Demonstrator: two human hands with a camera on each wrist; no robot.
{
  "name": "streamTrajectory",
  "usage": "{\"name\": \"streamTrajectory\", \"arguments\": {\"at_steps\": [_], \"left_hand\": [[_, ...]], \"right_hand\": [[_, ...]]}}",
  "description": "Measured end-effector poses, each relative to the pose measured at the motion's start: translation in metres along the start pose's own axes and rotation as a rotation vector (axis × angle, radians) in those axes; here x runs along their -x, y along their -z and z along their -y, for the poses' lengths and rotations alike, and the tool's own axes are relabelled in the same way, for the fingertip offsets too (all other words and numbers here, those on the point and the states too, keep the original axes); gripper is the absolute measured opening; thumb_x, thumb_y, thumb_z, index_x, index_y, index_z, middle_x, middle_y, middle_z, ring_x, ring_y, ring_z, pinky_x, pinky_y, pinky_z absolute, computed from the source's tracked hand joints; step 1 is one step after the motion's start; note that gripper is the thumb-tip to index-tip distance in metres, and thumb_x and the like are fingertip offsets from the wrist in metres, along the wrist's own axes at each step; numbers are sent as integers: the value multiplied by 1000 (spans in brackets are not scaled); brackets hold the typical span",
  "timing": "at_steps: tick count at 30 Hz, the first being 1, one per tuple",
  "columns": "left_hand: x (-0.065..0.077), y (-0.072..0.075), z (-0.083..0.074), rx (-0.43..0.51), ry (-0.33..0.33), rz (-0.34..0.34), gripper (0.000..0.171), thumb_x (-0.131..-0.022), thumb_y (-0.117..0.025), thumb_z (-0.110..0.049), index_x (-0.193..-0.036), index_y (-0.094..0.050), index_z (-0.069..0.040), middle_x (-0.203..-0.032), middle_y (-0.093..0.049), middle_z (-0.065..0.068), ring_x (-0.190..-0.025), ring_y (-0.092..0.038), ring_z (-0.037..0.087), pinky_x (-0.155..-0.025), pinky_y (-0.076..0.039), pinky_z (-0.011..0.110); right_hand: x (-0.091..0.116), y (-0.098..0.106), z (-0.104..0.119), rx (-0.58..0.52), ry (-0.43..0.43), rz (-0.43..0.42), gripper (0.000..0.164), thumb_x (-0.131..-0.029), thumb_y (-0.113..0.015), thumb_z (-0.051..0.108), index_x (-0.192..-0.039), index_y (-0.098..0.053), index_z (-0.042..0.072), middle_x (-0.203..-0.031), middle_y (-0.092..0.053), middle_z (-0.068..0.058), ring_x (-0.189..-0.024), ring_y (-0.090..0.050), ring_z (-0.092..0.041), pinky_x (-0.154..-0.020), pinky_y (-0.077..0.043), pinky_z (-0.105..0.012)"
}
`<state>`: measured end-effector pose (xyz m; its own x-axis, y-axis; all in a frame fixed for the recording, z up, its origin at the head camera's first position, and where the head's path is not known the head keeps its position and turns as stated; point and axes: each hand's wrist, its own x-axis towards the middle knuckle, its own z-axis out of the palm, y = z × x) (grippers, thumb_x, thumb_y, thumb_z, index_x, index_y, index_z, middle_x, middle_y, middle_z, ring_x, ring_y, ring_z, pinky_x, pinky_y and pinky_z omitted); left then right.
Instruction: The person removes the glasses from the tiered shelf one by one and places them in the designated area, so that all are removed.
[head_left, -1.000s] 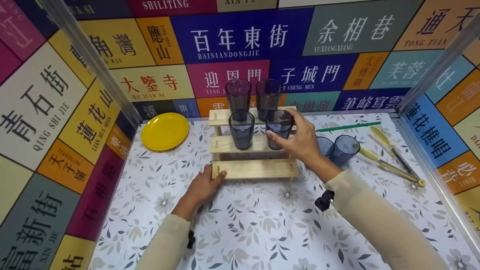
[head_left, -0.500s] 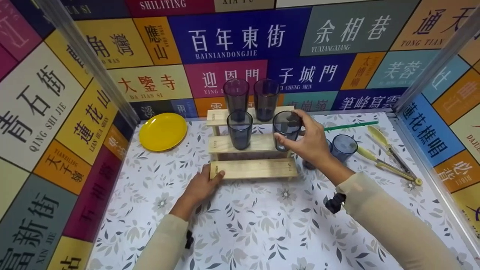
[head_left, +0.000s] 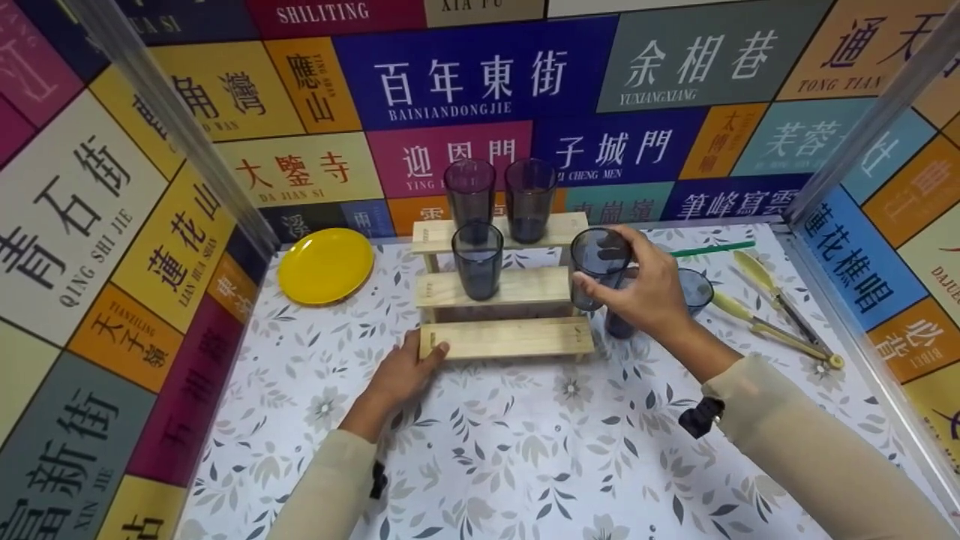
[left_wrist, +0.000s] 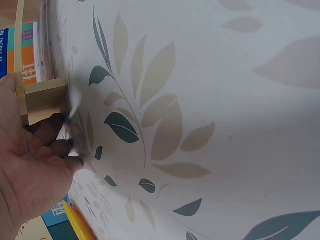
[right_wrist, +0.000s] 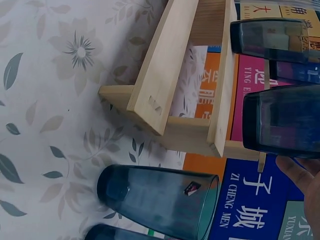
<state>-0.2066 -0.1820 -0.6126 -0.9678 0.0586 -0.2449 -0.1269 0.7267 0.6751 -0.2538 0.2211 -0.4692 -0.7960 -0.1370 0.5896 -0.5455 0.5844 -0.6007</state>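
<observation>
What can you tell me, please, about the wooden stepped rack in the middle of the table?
The wooden stepped rack is pale, unpainted wood with three plank steps on a slatted frame. It stands upright on the floral tablecloth. Two dark tumblers stand on the top step, one on the middle; the bottom step is bare. The left hand grips its lower left corner. The right hand holds another tumbler beside its right end.

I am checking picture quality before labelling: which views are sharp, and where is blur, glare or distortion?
Head view: evenly lit and sharp, soft shadows only, the aluminium corner posts bow slightly. Left wrist view: very close, the floral tablecloth is soft, and the left hand on the stepped wooden rack is blurred. Right wrist view: rotated sideways, the smoky blue plastic cup in the right hand shows faint reflections.
</observation>
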Motion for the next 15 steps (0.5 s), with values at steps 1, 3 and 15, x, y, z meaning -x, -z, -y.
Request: {"name": "streamTrajectory", "arguments": {"at_steps": [1, 3, 15], "left_hand": [[0, 0, 0, -4, -2, -3, 89, -109, -49, -74, -173, -33, -14, -163, -55, 29, -151, -54, 50, -125, -42, 64], [1, 1, 0, -11, -9, -7, 88, -109, -49, -73, -172, -33, -13, -162, -56, 30, -149, -55, 50, -123, -43, 64], [2, 0, -2, 3, 15, 10, 91, -108, -48, -76, -175, -29, -17, -169, -49, 28, -156, -48, 50, -128, -38, 64]], "right_hand": [[1, 2, -1, 0, -3, 0, 76, -80, -101, 32, -142, -68, 4, -116, -80, -15, -103, -78, -30, -80, -50, -3], [4, 7, -1, 6, -12, 9, 77, -81, -101, 31, -144, -67, 3, -117, -79, -16, -106, -78, -31, -81, -50, -2], [20, 28, -7, 41, -39, 0, 80, -80, -102, 30, -147, -66, 2, -120, -78, -17, -107, -77, -31, -77, -50, 0]]}}
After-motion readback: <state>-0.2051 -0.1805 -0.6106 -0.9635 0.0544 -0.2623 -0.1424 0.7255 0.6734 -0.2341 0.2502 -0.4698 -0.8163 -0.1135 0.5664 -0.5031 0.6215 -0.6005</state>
